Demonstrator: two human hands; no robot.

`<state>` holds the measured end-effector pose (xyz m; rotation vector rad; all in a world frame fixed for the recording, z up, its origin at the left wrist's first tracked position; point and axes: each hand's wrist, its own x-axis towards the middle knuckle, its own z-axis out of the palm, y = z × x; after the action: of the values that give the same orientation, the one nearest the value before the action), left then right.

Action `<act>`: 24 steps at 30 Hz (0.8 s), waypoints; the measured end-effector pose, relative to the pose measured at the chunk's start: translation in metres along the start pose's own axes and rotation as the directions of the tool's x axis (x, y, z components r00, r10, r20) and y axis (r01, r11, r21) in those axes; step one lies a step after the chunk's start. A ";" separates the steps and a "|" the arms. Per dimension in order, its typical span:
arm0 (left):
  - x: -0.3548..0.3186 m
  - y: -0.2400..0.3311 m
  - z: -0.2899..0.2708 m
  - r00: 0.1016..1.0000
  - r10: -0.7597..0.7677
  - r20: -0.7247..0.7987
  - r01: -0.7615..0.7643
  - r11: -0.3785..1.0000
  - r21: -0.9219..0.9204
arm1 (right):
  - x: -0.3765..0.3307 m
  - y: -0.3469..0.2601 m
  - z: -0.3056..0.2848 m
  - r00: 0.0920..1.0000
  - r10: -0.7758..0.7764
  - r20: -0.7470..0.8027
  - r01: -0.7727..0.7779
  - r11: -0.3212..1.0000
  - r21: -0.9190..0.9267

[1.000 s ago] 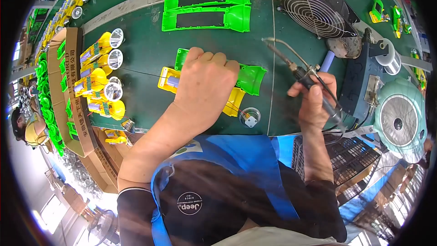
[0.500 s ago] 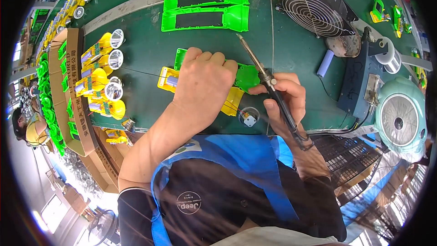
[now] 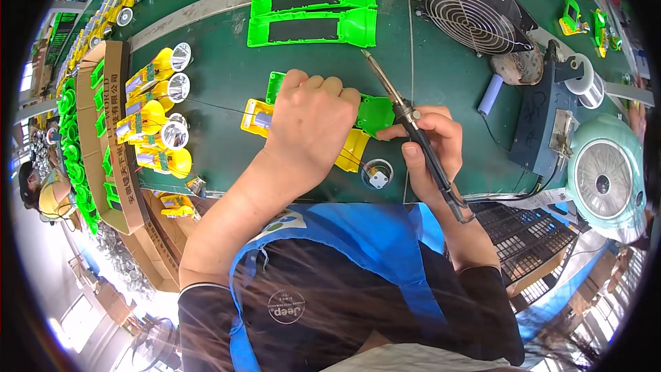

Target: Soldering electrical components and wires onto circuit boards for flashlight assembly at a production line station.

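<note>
My left hand is closed in a fist over a green plastic casing and a yellow flashlight housing. Its fingertips are hidden, and so is whatever they grip. Between thumb and fingers, my right hand holds a soldering iron, its tip pointing up and left above the bench. One finger of that hand touches the right end of the green casing. A lilac battery cell shows in the yellow housing, left of my fist. Thin wires run from the housing to a round lamp head.
Two green casing halves lie at the back. Yellow lamp assemblies and a cardboard box stand left. On the right are a black fan, a loose battery cell, a soldering station, solder wire and a mint-green fan.
</note>
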<state>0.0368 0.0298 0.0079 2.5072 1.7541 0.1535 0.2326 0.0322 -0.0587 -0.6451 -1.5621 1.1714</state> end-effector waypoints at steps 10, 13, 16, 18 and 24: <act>-0.006 -0.013 -0.003 0.999 0.040 -0.011 -0.042 0.974 -0.223 | -0.001 -0.002 -0.008 0.994 0.087 0.069 -0.079 0.991 -0.109; -0.014 -0.017 -0.007 0.997 0.076 0.019 -0.067 0.948 -0.310 | -0.001 -0.006 -0.005 0.991 0.129 0.024 -0.128 0.991 -0.048; -0.018 -0.018 -0.008 0.994 0.104 0.029 -0.089 0.945 -0.313 | -0.001 -0.004 -0.006 0.995 0.093 0.043 -0.087 0.988 -0.126; -0.017 -0.017 -0.007 0.990 0.136 0.030 -0.124 0.963 -0.241 | -0.001 -0.006 -0.004 0.993 0.112 0.032 -0.109 0.989 -0.098; -0.020 -0.018 0.000 0.990 0.138 -0.022 -0.139 0.962 -0.236 | -0.002 -0.007 -0.002 0.986 0.168 0.010 -0.167 0.985 -0.048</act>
<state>0.0134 0.0168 0.0051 2.4543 1.4619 0.3559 0.2367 0.0286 -0.0532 -0.8141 -1.5750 1.2681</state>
